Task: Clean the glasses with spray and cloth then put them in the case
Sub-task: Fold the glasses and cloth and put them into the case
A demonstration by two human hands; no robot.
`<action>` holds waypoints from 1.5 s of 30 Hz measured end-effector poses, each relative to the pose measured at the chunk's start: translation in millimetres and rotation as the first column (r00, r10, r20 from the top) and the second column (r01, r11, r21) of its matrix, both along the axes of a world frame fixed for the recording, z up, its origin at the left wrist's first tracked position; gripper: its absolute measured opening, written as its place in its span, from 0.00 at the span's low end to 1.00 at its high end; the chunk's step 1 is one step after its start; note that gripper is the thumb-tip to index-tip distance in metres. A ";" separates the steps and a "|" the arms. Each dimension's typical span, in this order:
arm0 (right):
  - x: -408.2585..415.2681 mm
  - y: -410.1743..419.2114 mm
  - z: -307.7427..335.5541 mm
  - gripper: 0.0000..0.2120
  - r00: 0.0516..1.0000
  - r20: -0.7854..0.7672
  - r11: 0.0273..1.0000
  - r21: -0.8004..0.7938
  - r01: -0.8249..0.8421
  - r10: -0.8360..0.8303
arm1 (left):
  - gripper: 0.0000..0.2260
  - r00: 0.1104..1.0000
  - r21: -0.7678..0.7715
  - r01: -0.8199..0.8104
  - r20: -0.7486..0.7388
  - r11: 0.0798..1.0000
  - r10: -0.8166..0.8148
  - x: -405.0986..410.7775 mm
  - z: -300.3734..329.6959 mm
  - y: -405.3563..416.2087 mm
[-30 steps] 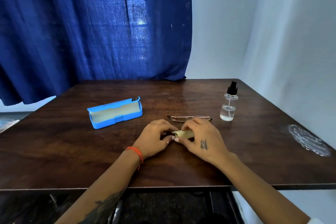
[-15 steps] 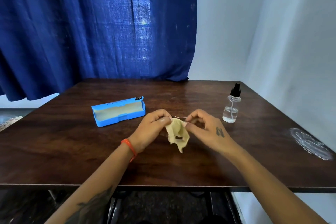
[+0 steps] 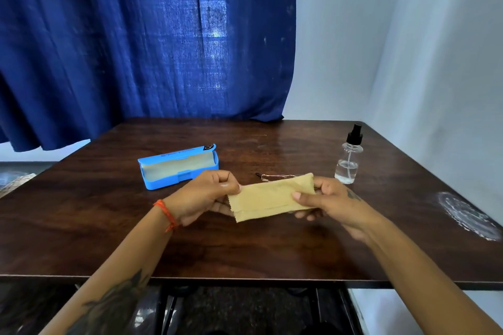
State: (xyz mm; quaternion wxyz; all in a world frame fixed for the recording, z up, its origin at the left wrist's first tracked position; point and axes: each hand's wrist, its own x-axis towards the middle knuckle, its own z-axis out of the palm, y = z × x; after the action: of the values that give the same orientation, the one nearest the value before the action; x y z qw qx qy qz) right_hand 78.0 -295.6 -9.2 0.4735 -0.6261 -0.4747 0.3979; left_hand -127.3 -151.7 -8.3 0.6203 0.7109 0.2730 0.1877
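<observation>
Cloth (image 3: 268, 200): soft, light, limp; stretched by its ends | left hand (image 3: 202, 196) and right hand (image 3: 330, 202): grip pinched closed on it | glasses (image 3: 275, 177): judged fragile, to be held by frame.

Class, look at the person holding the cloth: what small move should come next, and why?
Probably the right hand lets go of the cloth and reaches for the spray bottle just beyond it. Both hands hold the cloth stretched out, the glasses lie folded on the table behind it, and the case already stands open.
</observation>
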 end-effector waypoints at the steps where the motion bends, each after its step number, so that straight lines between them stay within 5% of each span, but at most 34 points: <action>1: 1.8 -0.8 1.2 0.08 1.000 -0.018 0.999 -0.040 -0.013 0.013 | 0.06 0.999 -0.005 0.022 -0.043 1.000 -0.022 -1.9 -0.9 1.6; 3: 1.9 0.8 -0.4 0.08 1.000 0.018 0.992 -0.126 -0.002 0.005 | 0.02 0.994 0.015 0.038 -0.103 0.999 -0.036 -3.4 -4.0 3.9; 5: 0.9 5.8 -7.0 0.07 0.966 0.252 0.984 -0.145 0.103 -0.064 | 0.02 0.986 0.122 0.027 -0.166 0.992 -0.007 -2.1 -7.9 4.9; 9: -1.2 13.9 -15.0 0.09 0.731 0.650 0.973 0.051 0.227 -0.205 | 0.04 0.966 0.392 0.019 -0.243 0.920 0.084 0.5 -13.3 3.0; 14: 1.4 13.8 -16.4 0.14 0.756 0.579 0.952 0.172 0.253 -0.305 | 0.07 0.983 0.723 -0.052 -0.084 0.688 0.162 -2.8 -12.6 -3.4; 19: 9.2 5.4 -24.8 0.13 0.732 0.594 0.943 0.190 0.274 -0.332 | 0.09 1.000 0.842 -0.028 0.022 0.539 0.018 -6.6 -20.2 -15.3; 25: 7.7 1.8 -26.1 0.16 0.673 0.681 0.957 0.179 0.228 -0.288 | 0.09 0.994 0.745 0.104 -0.106 0.658 -0.036 -14.1 -28.4 -19.1; 30: 11.6 -2.3 -25.0 0.06 0.765 0.553 0.944 0.201 0.262 -0.330 | 0.01 0.994 0.776 -0.036 -0.034 0.630 0.099 -10.8 -34.7 -18.9; 32: 10.5 -1.4 -24.2 0.02 0.756 0.592 0.960 0.183 0.213 -0.281 | 0.09 0.981 0.816 -0.011 -0.103 0.578 0.165 -8.5 -39.6 -17.0; 35: 9.6 1.5 -23.5 0.11 0.703 0.699 0.991 0.069 0.117 -0.132 | 0.18 0.951 0.826 0.080 -0.231 0.557 0.206 -7.3 -41.5 -13.4; 37: 8.7 3.0 -19.2 0.05 0.703 0.704 0.994 0.045 0.097 -0.101 | 0.16 0.952 0.790 0.074 -0.237 0.608 0.193 -6.4 -40.1 -13.8; 42: 6.4 3.5 -16.8 0.09 0.751 0.645 0.990 0.086 0.113 -0.142 | 0.07 0.976 0.646 -0.071 -0.114 0.760 0.188 -9.8 -35.7 -16.9; 45: -3.7 8.9 -12.6 0.08 0.862 0.474 0.979 0.177 0.104 -0.177 | 0.08 0.978 0.317 -0.207 0.049 0.926 0.202 -19.2 -31.0 -13.1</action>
State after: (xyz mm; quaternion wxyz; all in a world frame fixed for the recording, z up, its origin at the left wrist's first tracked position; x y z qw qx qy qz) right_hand 74.4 -286.7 -21.8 0.4108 -0.7028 -0.5595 0.1558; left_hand -146.4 -164.8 -39.3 0.4757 0.7684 0.3069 0.2986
